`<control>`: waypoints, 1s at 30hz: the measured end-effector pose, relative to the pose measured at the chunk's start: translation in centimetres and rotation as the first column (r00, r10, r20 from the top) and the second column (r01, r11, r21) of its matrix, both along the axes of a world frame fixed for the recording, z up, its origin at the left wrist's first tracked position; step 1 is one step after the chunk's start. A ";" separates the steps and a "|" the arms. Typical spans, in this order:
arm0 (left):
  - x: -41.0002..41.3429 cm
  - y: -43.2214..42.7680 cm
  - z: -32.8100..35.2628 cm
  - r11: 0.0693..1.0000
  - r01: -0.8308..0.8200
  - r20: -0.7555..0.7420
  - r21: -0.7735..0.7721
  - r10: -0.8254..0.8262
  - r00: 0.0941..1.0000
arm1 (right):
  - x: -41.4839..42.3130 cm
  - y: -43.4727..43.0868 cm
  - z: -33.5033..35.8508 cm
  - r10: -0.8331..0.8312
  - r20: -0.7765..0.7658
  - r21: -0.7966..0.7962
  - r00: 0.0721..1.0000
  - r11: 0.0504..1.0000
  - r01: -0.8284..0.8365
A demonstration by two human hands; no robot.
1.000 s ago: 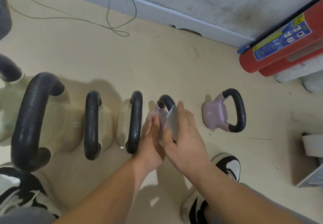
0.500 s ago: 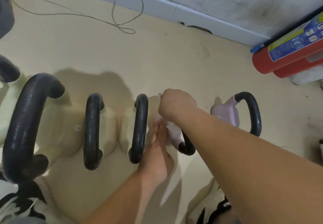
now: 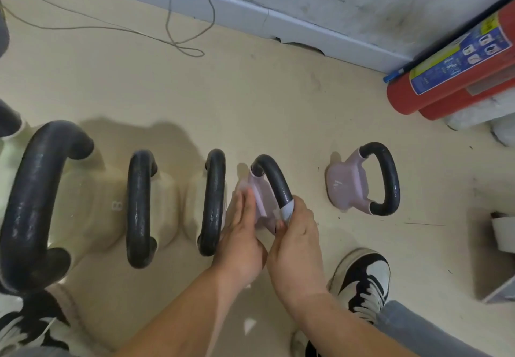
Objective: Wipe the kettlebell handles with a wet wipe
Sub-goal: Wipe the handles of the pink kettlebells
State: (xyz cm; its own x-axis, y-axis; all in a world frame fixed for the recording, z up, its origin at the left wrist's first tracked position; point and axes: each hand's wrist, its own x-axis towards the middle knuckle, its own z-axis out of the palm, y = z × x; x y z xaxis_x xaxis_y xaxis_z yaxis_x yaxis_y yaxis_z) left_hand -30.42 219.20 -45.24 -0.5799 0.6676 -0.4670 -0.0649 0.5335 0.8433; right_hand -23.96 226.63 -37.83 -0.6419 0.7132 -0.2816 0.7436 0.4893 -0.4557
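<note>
Wiping the near end of the black handle on the small pink kettlebell, mid-floor in the row, well short of the wall edge. Right hand curled round the wet wipe, clamping it onto the bar so the cloth wraps it. Left hand flat, fingers straight, pressed against the pink body, apparently to stop sliding or tipping. Second pink kettlebell apart to the right, probably next; cream kettlebells on the left.

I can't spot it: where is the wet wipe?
Head view, just right of centre: the wet wipe wraps the near end of the black handle of the left pink kettlebell, gripped by the right hand.
</note>
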 end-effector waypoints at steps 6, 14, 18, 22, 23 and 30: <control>-0.1 -0.1 -0.4 1.000 0.023 -0.015 -0.014 -0.023 1.000 | -1.3 0.6 0.5 0.022 0.030 0.055 0.999 0.998 -0.023; 0.8 0.8 -1.6 0.998 -0.027 -0.044 -0.058 0.024 0.999 | -10.9 4.1 1.6 0.253 0.426 0.103 0.868 0.940 -0.325; 0.8 0.4 -2.1 0.999 -0.023 0.050 -0.043 0.025 0.998 | -15.2 4.9 1.8 0.342 0.623 0.001 0.703 0.899 -0.438; 0.5 0.2 -1.4 0.997 -0.004 0.009 -0.077 0.005 1.000 | -15.0 5.2 2.1 0.370 0.613 -0.021 0.698 0.891 -0.454; 0.6 0.3 -1.6 0.997 0.003 -0.035 -0.078 -0.006 0.999 | -14.1 5.0 2.1 0.377 0.578 -0.001 0.724 0.887 -0.462; 0.5 0.4 -0.4 1.000 -0.026 -0.059 0.006 0.026 0.998 | -4.1 1.1 1.7 0.156 0.137 0.084 0.978 0.982 -0.168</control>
